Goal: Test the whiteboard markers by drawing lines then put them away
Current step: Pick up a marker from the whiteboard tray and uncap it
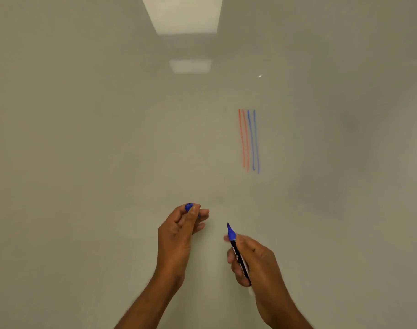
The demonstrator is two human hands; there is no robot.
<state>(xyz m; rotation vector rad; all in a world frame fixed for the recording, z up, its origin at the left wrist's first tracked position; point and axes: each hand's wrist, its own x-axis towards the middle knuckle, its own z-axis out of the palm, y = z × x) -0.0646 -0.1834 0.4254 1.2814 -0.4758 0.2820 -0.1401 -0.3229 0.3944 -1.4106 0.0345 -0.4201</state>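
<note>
The whiteboard (108,138) fills the whole view. On it, right of centre, stand two red lines (243,138) and two blue lines (253,141), all roughly vertical. My right hand (255,260) grips an uncapped blue marker (237,252), black-bodied, its blue tip pointing up and away from the board lines. My left hand (179,233) pinches the blue cap (189,207) between thumb and fingers, a short way left of the marker's tip. Cap and tip are apart.
Ceiling light panels (182,15) are reflected in the glossy board at the top centre. No tray, holder or other markers are in view.
</note>
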